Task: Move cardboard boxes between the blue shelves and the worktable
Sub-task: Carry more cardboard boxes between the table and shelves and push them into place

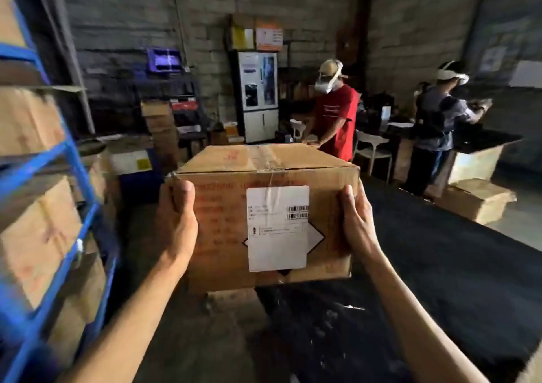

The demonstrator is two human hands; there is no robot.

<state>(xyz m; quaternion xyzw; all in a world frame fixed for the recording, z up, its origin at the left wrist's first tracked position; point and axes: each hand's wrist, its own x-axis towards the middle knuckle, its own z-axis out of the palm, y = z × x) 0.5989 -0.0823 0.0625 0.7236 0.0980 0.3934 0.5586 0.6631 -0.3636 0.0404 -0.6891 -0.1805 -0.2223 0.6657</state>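
Observation:
I carry a taped cardboard box point(223, 224) with a white barcode label in front of me, in the air. My left hand point(176, 221) grips its left side, thumb on the near face. My right hand point(356, 221) grips its right side the same way. The blue shelves point(70, 194) stand at my left, filled with more cardboard boxes point(35, 236). The black-topped worktable point(440, 265) stretches from below the box to the right.
Two people work at the back right: one in a red shirt point(337, 118), one in grey point(440, 118). A cardboard box point(475, 200) lies at the worktable's far edge. Stacked boxes, a blue bin point(140, 180) and a cabinet point(259, 95) stand against the brick wall.

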